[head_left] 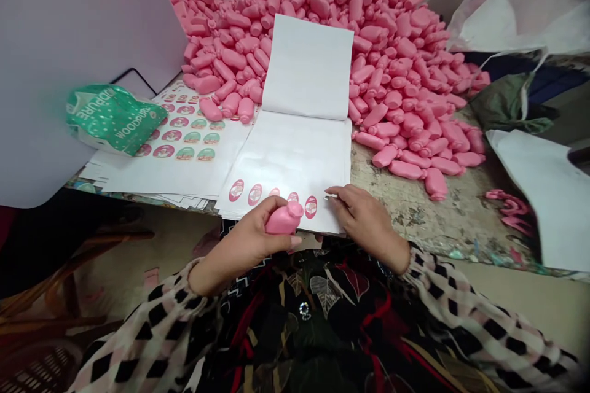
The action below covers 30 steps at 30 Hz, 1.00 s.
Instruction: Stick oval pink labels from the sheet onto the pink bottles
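My left hand [251,230] is wrapped around a small pink plastic bottle [283,220], its neck tilted up and to the right. Under it lies a white sticker sheet [295,147] with one row of oval pink labels along its near edge; the bottle partly covers some of them. Beside the rightmost label [311,207], my right hand [364,218] rests on the sheet with its fingers stretched leftward. Its fingertips are just apart from that label, and I see nothing held in them. A blank upper part of the paper [308,67] is folded back against the bottle heap.
A large heap of pink bottles [322,6] covers the back of the worn table [396,215]. More label sheets [175,178] lie at the left under a green plastic packet [117,118]. At right are a white sheet [548,196] and pink scraps [509,209].
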Tool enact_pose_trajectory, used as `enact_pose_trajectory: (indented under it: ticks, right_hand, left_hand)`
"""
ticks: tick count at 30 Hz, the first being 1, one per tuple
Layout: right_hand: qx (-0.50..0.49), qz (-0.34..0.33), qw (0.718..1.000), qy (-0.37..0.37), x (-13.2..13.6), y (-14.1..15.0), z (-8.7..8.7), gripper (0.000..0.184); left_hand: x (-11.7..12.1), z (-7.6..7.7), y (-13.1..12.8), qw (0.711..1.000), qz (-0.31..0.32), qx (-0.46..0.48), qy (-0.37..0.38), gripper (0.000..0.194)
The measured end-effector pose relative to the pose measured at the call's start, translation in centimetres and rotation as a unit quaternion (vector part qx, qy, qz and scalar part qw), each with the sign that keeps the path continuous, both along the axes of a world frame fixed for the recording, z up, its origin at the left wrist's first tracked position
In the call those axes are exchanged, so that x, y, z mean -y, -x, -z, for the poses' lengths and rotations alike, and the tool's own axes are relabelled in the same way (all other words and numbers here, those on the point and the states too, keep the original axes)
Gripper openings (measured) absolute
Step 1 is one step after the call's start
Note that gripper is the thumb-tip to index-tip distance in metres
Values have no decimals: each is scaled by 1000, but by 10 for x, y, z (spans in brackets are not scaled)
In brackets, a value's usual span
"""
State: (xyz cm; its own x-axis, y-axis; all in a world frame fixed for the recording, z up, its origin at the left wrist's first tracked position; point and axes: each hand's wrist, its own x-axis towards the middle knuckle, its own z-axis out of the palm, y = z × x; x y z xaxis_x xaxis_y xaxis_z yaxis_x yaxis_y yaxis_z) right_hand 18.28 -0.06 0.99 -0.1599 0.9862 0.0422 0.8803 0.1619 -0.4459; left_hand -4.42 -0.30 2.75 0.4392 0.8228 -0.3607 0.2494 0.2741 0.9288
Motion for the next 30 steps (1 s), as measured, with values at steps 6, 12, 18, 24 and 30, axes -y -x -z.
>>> enact_pose_trajectory:
  ticks: [6,12,18,24,30]
  right_hand:
    - [116,-19,992,-40,2,10,3,23]
    - [151,-37,986,-57,-3,11,6,25]
    - [147,-60,987,-33,-8,10,1,23]
    - [127,-70,989,-6,-11,7,-3,25]
    - [43,-50,998,16,-7,6,6,19]
  left_hand:
    - [-11,9,-18,915,14,-260,-309,24]
    - [-23,20,-20,884,55,-310,-345,19]
    - [-35,27,-17,868,103,-325,-362,15]
    - [-38,30,-17,857,127,-330,-374,14]
    - [-38,33,-16,856,131,-330,-377,18]
